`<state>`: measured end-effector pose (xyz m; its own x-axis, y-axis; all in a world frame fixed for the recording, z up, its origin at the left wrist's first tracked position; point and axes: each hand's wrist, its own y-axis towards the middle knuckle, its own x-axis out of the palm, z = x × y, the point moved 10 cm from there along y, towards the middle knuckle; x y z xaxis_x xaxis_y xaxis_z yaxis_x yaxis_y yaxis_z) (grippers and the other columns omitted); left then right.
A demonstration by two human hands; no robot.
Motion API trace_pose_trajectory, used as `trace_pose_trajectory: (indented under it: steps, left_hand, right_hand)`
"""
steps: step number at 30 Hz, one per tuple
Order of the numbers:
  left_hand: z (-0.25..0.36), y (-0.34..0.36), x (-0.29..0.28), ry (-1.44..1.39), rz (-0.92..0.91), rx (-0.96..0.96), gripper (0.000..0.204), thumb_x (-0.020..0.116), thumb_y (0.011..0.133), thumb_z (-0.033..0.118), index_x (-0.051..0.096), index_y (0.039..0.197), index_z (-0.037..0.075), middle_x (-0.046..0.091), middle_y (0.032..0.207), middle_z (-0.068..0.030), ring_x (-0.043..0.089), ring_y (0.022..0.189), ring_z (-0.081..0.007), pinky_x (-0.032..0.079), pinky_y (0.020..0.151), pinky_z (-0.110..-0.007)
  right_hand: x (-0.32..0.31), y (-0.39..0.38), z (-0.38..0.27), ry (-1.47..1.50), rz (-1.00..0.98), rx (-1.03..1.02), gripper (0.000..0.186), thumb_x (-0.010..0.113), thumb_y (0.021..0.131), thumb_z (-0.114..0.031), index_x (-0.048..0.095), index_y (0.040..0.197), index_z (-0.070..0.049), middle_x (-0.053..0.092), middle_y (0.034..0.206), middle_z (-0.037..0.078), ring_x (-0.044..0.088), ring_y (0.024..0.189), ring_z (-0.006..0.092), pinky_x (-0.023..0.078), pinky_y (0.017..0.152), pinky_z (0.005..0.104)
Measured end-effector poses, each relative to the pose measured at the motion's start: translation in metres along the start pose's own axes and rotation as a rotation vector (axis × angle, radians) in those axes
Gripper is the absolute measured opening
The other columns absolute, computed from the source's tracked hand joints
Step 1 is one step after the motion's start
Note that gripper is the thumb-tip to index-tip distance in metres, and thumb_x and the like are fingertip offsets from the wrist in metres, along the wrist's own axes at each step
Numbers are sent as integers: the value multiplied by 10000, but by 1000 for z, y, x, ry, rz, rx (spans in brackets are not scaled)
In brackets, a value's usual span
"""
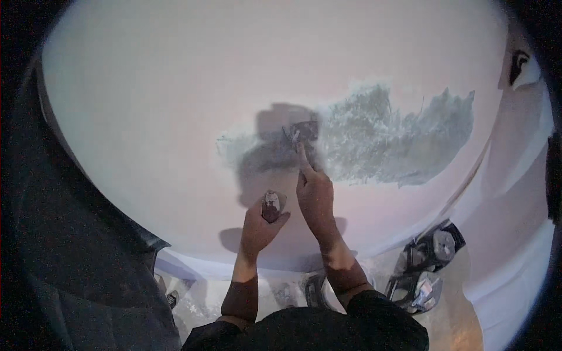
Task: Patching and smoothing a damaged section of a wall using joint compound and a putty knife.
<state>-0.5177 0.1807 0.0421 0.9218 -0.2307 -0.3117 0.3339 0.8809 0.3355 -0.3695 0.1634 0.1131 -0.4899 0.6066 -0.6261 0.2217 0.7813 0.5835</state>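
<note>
My right hand (pixel 317 199) grips a putty knife, index finger stretched along it toward the wall. The dark blade of this putty knife (pixel 305 130) lies against the wall, at the left part of a grey patch of filler (pixel 398 140). Lower and to the left, my left hand (pixel 257 231) is closed around a small scraper (pixel 271 205) smeared with white paste; its exact kind is hard to make out. My shadow falls on the pale wall (pixel 175 105) around both hands.
Black trays or tubs (pixel 436 248) with whitish smears stand on the floor at the lower right. Dark cloth (pixel 88 251) hangs along the left side. Pale sheeting (pixel 503 193) covers the right side. A round white rim (pixel 333 295) shows near my body.
</note>
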Motion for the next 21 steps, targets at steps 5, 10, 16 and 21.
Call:
trace_pose_trajectory:
  steps: [5, 10, 16, 21]
  left_hand:
    - [-7, -16, 4, -78, 63, 98, 354, 719, 791, 27, 593, 1121, 4, 657, 979, -83, 603, 925, -117, 492, 787, -284]
    - [3, -26, -7, -273, 96, -34, 464, 676, 798, -87, 531, 1234, -23, 588, 1211, -97, 570, 1041, -130, 503, 838, -296]
    - [-20, -10, -24, -135, 9, 82, 526, 669, 796, -31, 544, 1303, 33, 660, 1076, -69, 577, 865, -110, 479, 788, -260]
    - [-23, -3, -54, -167, -102, 54, 502, 679, 802, -6, 559, 1286, 41, 691, 964, -67, 604, 837, -111, 498, 787, -280]
  right_hand:
    - [30, -23, -8, 51, -64, -39, 650, 527, 903, -59, 303, 1498, -196, 617, 962, 246, 643, 762, 386, 528, 628, 479]
    - [34, -20, -18, 160, -112, -60, 682, 551, 885, -59, 290, 1502, -187, 602, 1027, 230, 637, 755, 383, 530, 620, 466]
    - [59, -28, -28, 145, -95, -19, 565, 521, 911, -15, 416, 1446, -164, 619, 961, 246, 646, 799, 380, 512, 663, 445]
    - [65, -28, -36, 164, 52, -38, 561, 535, 908, -5, 435, 1435, -169, 620, 902, 232, 643, 770, 380, 507, 657, 435]
